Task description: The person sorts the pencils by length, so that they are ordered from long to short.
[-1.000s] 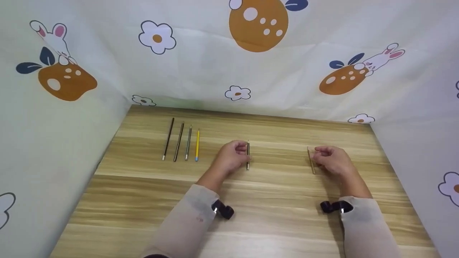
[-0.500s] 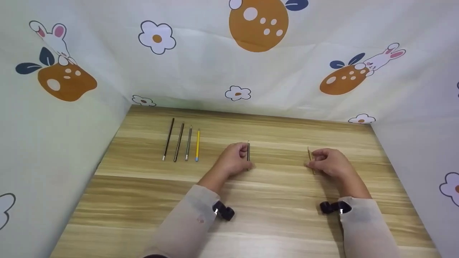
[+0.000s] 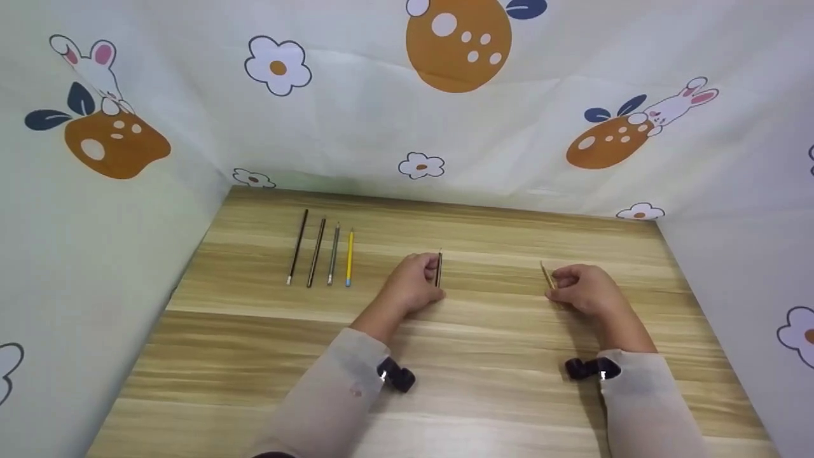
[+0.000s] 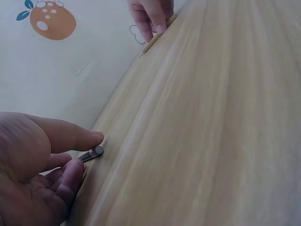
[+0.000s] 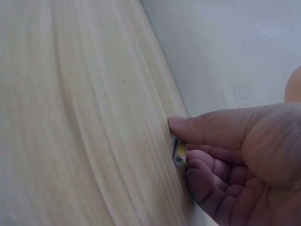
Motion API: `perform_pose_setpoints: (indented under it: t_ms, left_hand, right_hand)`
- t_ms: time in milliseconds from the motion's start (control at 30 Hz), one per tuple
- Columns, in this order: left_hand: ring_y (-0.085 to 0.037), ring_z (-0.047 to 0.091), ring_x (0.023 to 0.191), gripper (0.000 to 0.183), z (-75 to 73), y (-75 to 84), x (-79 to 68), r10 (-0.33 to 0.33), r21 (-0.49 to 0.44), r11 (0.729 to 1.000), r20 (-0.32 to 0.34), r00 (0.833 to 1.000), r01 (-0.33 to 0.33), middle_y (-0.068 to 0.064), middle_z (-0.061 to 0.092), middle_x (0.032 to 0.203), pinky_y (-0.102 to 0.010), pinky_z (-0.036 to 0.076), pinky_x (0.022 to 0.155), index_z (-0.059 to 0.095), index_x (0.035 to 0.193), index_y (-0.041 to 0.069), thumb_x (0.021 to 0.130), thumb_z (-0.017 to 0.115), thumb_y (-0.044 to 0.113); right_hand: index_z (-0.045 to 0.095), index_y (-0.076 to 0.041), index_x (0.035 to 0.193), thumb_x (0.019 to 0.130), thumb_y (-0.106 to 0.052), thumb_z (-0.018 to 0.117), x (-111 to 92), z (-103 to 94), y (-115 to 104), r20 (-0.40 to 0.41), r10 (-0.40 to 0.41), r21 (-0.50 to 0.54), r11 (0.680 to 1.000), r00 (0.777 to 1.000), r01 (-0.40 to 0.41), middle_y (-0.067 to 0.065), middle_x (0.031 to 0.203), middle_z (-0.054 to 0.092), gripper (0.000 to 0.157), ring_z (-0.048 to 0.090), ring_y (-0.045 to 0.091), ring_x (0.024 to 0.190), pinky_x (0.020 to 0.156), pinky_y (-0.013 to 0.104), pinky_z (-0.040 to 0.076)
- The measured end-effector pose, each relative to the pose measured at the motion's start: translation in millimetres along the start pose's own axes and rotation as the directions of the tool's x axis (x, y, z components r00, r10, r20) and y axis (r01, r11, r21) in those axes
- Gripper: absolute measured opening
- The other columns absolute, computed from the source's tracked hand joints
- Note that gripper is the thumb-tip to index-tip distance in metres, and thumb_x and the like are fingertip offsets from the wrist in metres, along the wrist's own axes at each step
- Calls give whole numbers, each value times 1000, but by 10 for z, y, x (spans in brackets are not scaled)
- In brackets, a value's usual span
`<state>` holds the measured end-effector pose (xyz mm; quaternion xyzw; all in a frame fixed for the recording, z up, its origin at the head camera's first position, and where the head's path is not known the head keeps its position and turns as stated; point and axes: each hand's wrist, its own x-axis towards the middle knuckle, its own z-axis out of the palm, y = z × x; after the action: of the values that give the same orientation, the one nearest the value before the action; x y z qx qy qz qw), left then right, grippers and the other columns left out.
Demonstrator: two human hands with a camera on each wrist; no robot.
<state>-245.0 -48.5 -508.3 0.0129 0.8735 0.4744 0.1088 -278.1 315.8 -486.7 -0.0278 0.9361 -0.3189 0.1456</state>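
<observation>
Near the middle of the table, my left hand [image 3: 413,282] grips a short dark pencil [image 3: 439,270] between thumb and fingers. Its tip points away from me. The pencil's round end [image 4: 98,150] shows beside the thumb in the left wrist view. Farther right, my right hand [image 3: 585,288] pinches a tan pencil [image 3: 545,273], which leans a little to the left at its far tip. The right wrist view shows this tan pencil's near end [image 5: 179,157] between thumb and curled fingers. The fingers hide the lower part of both pencils in the head view.
Several pencils lie side by side at the left: a long black pencil [image 3: 297,247], a dark brown pencil [image 3: 316,252], a grey pencil [image 3: 334,253] and a yellow pencil [image 3: 350,257]. Patterned cloth walls [image 3: 356,114] enclose the wood-grain table [image 3: 496,394] on three sides.
Both thumbs have come in over the near ends of their pencils. The tan pencil's far tip has shifted slightly left, with the right hand's grip now on it. The row of pencils is unchanged.
</observation>
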Motion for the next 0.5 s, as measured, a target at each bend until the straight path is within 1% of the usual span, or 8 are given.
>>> perform_pose_setpoints:
  t_ms: [133,167,267,367,400,500]
  left_hand:
    - [-21,66,120,69,-14,-1,4,31,44,999,-18,999,-30,-8,69,130,-37,55,111,62,146,5,81,83,2]
    - [-21,66,118,63,-18,-3,7,44,58,997,-19,999,-43,-8,70,127,-38,56,109,64,142,4,81,81,1]
    - [-21,68,117,60,-27,-10,15,70,76,995,-26,997,-67,-9,73,126,-37,57,108,65,141,1,82,74,-3]
    - [-21,70,118,59,-29,-14,21,77,73,995,-36,996,-74,-10,75,126,-37,58,107,66,141,0,82,71,-4]
    - [-20,71,118,61,-28,-16,23,72,65,995,-43,996,-70,-9,75,127,-36,58,108,64,143,1,83,71,-4]
    - [-19,71,114,57,-24,-19,26,64,55,997,-59,996,-61,-7,76,124,-35,59,104,67,141,2,84,71,-3]
  right_hand:
    - [71,4,133,89,-25,87,-11,-6,-6,-13,8,-25,1000,1000,-8,17,113,78,55,65,8,87,75,20,53]
    - [71,4,132,89,-24,86,-14,-5,-9,-17,10,-30,1000,1000,-11,17,112,79,54,65,7,85,74,21,53]
    - [72,4,131,89,-22,85,-17,1,-16,-27,28,-25,999,999,-29,15,108,80,51,65,6,81,72,21,53]
    - [72,5,130,89,-20,84,-15,0,-17,-32,37,-12,999,999,-38,11,102,81,50,65,6,77,70,21,52]
    - [72,5,130,89,-20,84,-14,-2,-16,-34,39,-8,999,999,-40,10,100,81,49,65,6,76,69,21,52]
    - [72,6,129,89,-19,84,-6,-6,-3,-41,32,-12,999,999,-32,7,95,81,49,64,8,75,68,21,51]
